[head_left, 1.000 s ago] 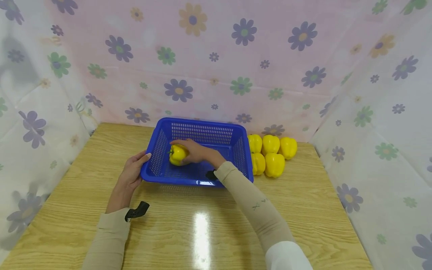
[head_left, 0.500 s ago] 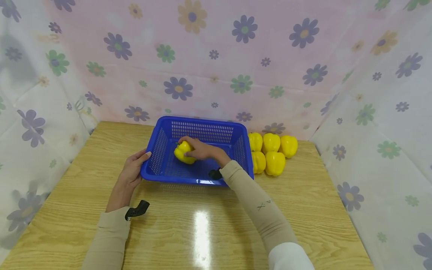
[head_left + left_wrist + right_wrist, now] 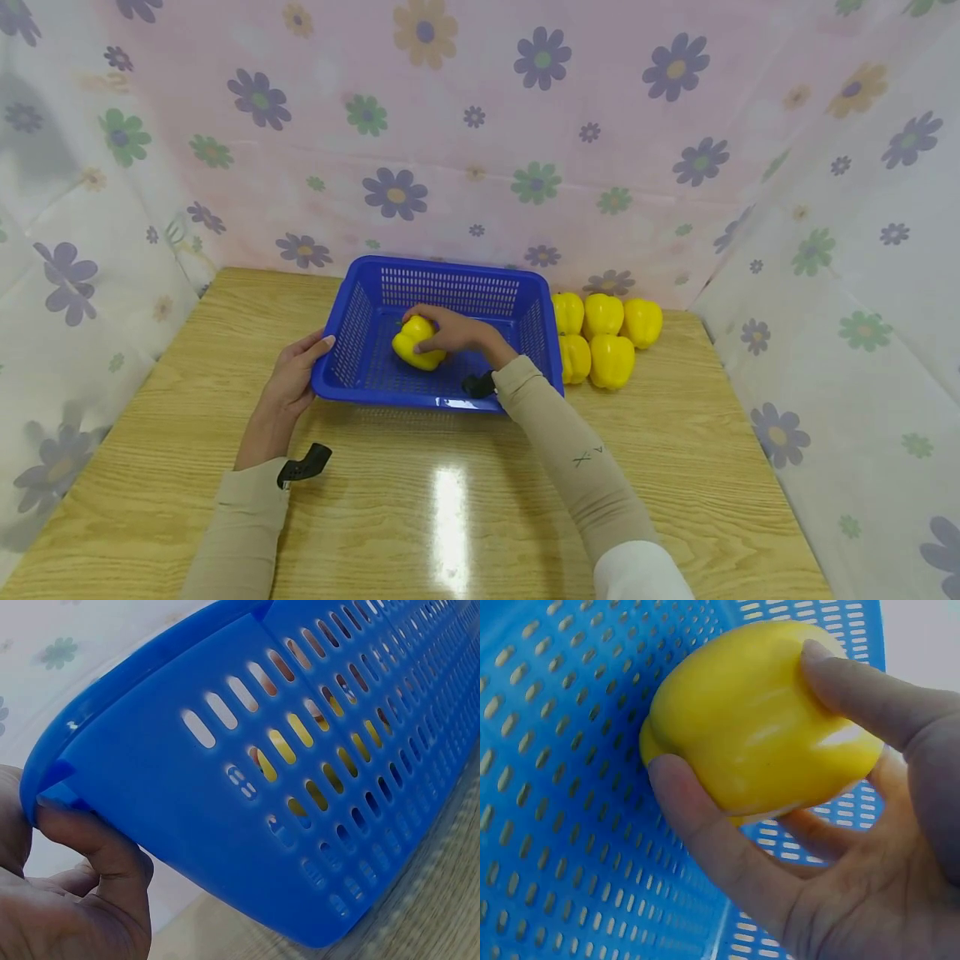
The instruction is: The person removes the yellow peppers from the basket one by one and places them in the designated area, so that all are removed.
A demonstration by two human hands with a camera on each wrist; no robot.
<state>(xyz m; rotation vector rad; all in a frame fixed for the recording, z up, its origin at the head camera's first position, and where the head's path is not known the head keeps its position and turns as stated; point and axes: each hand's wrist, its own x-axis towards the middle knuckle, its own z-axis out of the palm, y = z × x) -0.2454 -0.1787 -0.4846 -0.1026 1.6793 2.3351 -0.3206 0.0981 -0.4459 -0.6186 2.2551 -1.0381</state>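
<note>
A blue perforated plastic basket [image 3: 450, 268] stands on the table, and my left hand [image 3: 294, 377] grips its left rim, thumb over the top. In the left wrist view, the fingers of that hand [image 3: 90, 870] curl under the basket's lip. My right hand [image 3: 459, 331] reaches inside and holds a yellow bell pepper [image 3: 415, 343] in the basket's left half. Seen from the right wrist, the thumb and fingers spread round the glossy pepper [image 3: 750, 712], close over the slotted bottom. Its stem end points to the left and away.
Several more yellow bell peppers [image 3: 611, 362] stand in two rows on the wooden table [image 3: 375, 517], close against the basket's right side. A flower-printed cloth [image 3: 480, 150] hangs behind the table and along both sides.
My right hand has shifted the pepper a little to the right within the basket and turned it, so its stem end tips further back. My left hand stays at the rim.
</note>
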